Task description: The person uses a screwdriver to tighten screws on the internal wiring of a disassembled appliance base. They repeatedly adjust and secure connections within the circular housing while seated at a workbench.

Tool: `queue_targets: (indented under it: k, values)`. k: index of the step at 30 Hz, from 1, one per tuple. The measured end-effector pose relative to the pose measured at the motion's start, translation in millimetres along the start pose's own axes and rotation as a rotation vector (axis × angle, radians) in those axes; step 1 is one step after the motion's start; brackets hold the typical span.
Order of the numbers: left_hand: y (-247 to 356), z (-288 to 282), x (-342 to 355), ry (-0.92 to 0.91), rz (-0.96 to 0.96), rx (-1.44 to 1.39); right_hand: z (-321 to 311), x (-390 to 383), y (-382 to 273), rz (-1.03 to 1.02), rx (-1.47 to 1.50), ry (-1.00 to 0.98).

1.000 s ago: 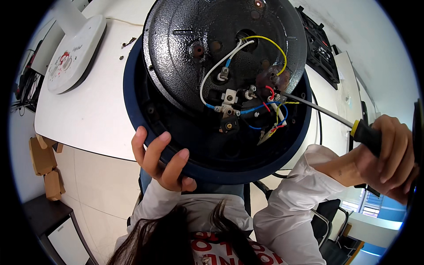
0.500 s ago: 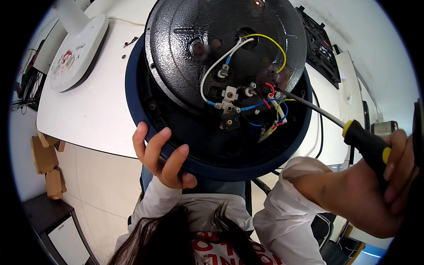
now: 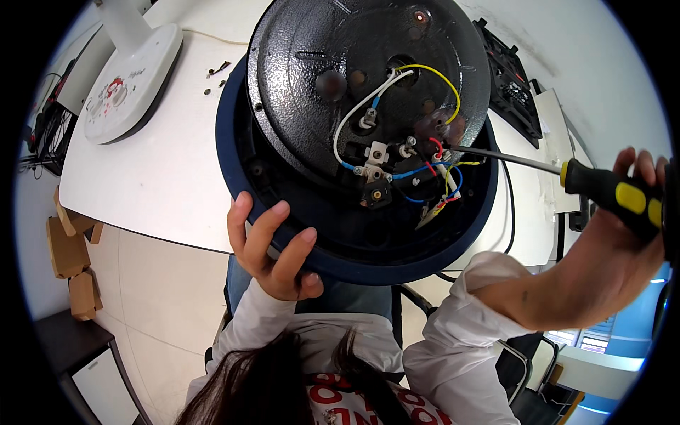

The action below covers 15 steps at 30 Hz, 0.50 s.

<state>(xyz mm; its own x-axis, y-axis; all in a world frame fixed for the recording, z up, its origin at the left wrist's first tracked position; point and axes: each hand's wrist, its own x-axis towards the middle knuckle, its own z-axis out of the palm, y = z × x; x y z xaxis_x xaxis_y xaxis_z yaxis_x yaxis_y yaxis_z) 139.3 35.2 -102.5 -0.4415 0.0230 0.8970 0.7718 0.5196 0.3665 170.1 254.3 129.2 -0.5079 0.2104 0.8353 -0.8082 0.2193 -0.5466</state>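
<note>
A round dark blue appliance housing rests tilted at the table's edge above my lap. My left hand grips its near-left rim, fingers curled over the edge. Leaning inside it is a glossy black metal disc with a thermostat-like part and white, blue, red and yellow wires. My right hand is closed round the handle of a black-and-yellow screwdriver. The screwdriver's tip touches or nearly touches a terminal by the red wire; the exact contact is too small to tell.
On the white table a white pedestal base stands at the left, with small screws beside the housing. An open black tool case lies at the far right. Cardboard boxes are on the floor at left.
My right hand has risen, bringing the screwdriver to a flatter angle with its tip still at the same terminal. The housing, disc and my left hand appear slightly further right.
</note>
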Motion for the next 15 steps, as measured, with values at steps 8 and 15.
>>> queue_targets:
  k: [8, 15]
  values:
    - [0.5, 0.0, 0.3, 0.005, -0.005, 0.007, -2.8, -0.1, -2.9, -0.075, -0.162, -0.134]
    - [-0.1, 0.0, 1.1, 0.004, -0.009, 0.0, 0.9, 9.3, 6.0, -0.144, -0.297, -0.03]
